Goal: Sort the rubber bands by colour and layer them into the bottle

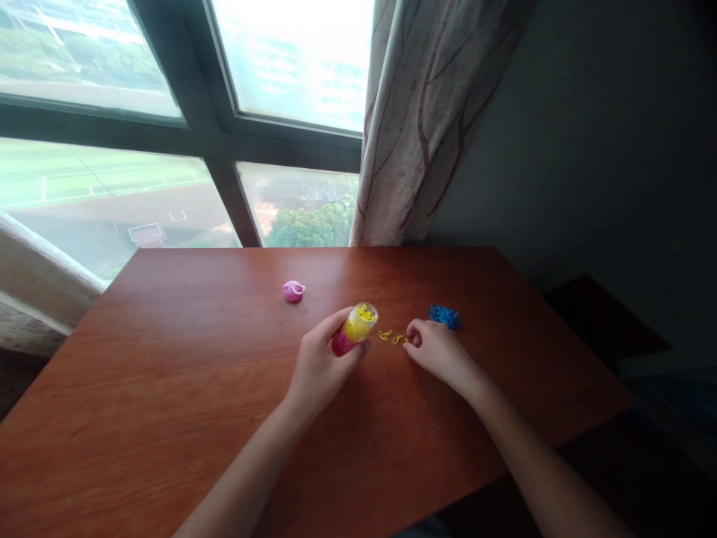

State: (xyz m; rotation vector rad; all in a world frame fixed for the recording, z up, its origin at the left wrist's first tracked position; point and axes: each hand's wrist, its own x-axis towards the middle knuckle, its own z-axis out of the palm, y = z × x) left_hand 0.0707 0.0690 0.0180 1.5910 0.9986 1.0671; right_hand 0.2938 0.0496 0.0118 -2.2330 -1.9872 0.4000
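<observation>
Jar (374,308): yellow bands (357,326) above pink contents (341,344)

The bottle (356,329) looks transparent and glossy, the table (196,366) smooth, shiny wood, the curtain (414,119) matt cloth.

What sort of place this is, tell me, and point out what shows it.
Probably a room in a home, on an upper floor: a brown table by a large window, a patterned curtain, and a marked green field far below.

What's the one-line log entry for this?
left hand: holding tilted clear cylindrical jar | right hand: beside loose yellow loops | nearby: tangled blue bundle
</observation>
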